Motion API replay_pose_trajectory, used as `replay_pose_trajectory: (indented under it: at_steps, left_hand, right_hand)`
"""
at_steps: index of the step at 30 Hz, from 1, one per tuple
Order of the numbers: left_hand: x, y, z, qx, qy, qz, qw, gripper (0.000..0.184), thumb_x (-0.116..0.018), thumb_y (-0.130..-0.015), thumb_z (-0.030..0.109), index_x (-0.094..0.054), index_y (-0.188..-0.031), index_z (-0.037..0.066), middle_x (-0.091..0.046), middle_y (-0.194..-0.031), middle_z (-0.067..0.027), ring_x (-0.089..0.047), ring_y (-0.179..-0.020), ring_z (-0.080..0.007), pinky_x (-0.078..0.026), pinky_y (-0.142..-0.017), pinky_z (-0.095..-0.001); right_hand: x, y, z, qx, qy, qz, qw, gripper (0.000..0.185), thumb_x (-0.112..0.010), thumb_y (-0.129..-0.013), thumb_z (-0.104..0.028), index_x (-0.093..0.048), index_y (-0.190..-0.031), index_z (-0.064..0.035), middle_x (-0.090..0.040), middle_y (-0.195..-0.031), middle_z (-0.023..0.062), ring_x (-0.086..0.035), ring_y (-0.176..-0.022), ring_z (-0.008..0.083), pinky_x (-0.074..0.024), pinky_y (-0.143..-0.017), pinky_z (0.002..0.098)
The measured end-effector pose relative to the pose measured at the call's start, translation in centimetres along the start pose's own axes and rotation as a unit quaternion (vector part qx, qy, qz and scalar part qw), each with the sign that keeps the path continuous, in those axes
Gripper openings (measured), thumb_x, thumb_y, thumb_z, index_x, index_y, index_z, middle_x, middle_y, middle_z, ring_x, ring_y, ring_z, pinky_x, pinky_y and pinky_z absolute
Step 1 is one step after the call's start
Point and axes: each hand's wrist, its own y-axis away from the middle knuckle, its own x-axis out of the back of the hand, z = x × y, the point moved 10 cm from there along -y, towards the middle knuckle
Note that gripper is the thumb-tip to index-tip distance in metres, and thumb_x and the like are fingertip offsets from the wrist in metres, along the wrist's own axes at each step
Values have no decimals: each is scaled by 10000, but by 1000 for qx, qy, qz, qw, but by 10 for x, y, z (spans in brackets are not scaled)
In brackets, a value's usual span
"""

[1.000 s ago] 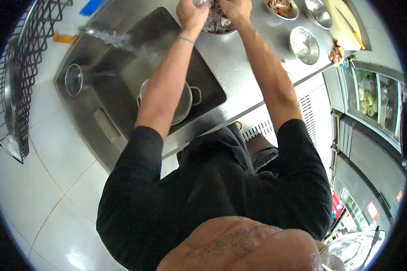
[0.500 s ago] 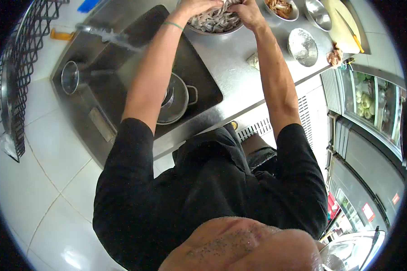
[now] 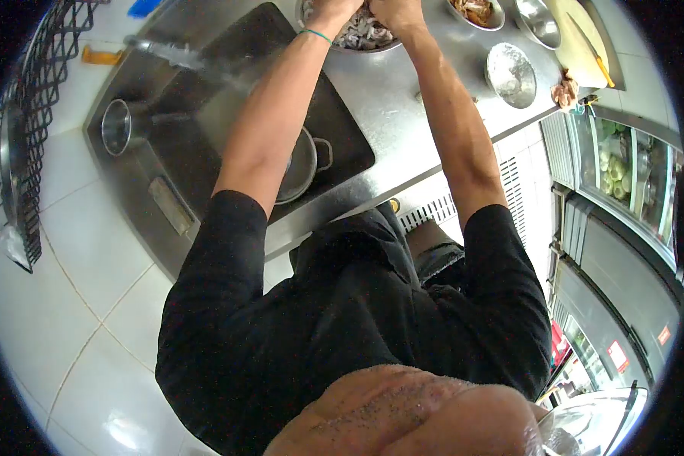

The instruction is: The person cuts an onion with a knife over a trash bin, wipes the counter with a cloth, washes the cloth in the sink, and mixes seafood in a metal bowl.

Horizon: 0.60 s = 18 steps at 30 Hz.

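At the top edge, a metal bowl (image 3: 394, 45) holds a heap of greyish-white strips (image 3: 363, 32), which I cannot identify for certain. My left hand (image 3: 337, 11), with a green band at the wrist, reaches into the bowl's left side. My right hand (image 3: 397, 12) is over the strips at the right, close to the left one. The fingers of both hands are cut off by the frame edge or buried in the strips, so their grip is hidden.
The sink (image 3: 334, 137) holds a pot (image 3: 302, 169), partly behind my left arm. At the right are a white-coated bowl (image 3: 511, 74), a bowl of brownish pieces (image 3: 475, 11), an empty metal bowl (image 3: 538, 23) and a knife (image 3: 591, 47) on a cutting board (image 3: 577, 64).
Both hands first spread apart, showing more strips, and now are close together over the bowl again. My left forearm has swung right since half a second ago.
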Motion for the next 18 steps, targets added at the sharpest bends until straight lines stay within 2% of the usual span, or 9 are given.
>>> replay_pose_trajectory:
  at_steps: [4, 5, 6, 8, 9, 10, 12, 16, 18]
  left_hand:
    - [20, -5, 16, 92, -40, 11, 995, 304, -733, -846, 148, -624, -1115, 59, -723, -1039, -179, -696, -1018, -333, -540, -869, -421]
    - [20, -11, 4, 96, -2, 4, 995, 298, -751, -831, 149, -645, -1089, 45, -725, -1021, -161, -703, -980, -304, -546, -850, -400]
    - [17, -18, -14, 117, 35, -23, 992, 310, -765, -816, 120, -645, -1091, 40, -724, -997, -140, -707, -898, -254, -565, -755, -380]
    - [15, -14, -53, 279, 140, -51, 949, 270, -765, -820, 70, -656, -1062, 25, -724, -996, -142, -709, -795, -220, -564, -619, -346]
    - [12, -22, -63, 241, 258, -19, 935, 233, -762, -815, 17, -665, -1025, -11, -725, -962, -162, -708, -716, -220, -540, -524, -322]
    - [-2, -23, -81, 265, 288, -59, 918, 227, -766, -810, 10, -669, -1013, -18, -726, -941, -157, -707, -709, -223, -541, -523, -325]
    - [-7, -11, -62, 310, 346, -137, 875, 214, -775, -799, -4, -678, -989, -31, -728, -901, -149, -707, -695, -228, -542, -521, -331]
    - [-2, 14, -36, 393, 332, -31, 857, 171, -782, -788, -13, -704, -940, -8, -729, -865, -129, -709, -703, -234, -561, -559, -336]
    - [-14, 4, -42, 314, 381, -66, 867, 168, -804, -806, 27, -710, -944, 8, -724, -865, -118, -708, -701, -228, -581, -582, -334]
  right_hand:
    - [-7, -2, 4, -4, 124, 10, 992, 489, -736, -772, -137, -632, -1231, -7, -687, -1101, 287, -656, -1059, 450, -539, -916, 454]
    - [-10, -4, 11, -17, 81, -34, 996, 518, -751, -774, -154, -623, -1255, -6, -689, -1108, 285, -663, -1056, 439, -539, -914, 449]
    - [-8, -6, 22, -30, 37, -78, 996, 549, -765, -777, -171, -614, -1278, -5, -690, -1114, 283, -671, -1053, 427, -540, -912, 443]
    - [0, -6, 34, -2, 2, -177, 984, 664, -816, -783, -251, -583, -1360, -18, -704, -1148, 254, -692, -1067, 370, -538, -913, 429]
    - [9, -10, 43, 36, 42, -158, 986, 716, -832, -776, -288, -563, -1377, -6, -699, -1174, 247, -679, -1106, 358, -529, -937, 423]
    - [12, -11, 51, 73, 83, -139, 984, 770, -847, -769, -325, -544, -1394, 6, -694, -1200, 240, -665, -1145, 345, -521, -961, 418]
    - [6, 13, 31, 13, 42, -115, 992, 835, -861, -755, -357, -509, -1412, 22, -659, -1263, 252, -630, -1203, 359, -507, -994, 415]
    - [-35, 40, 6, -74, 39, -45, 995, 935, -899, -719, -344, -443, -1440, 39, -605, -1347, 247, -583, -1265, 352, -480, -1048, 401]
    - [-48, 28, 15, 3, -103, -23, 994, 911, -903, -720, -285, -441, -1442, 24, -605, -1346, 221, -590, -1248, 329, -482, -1047, 391]
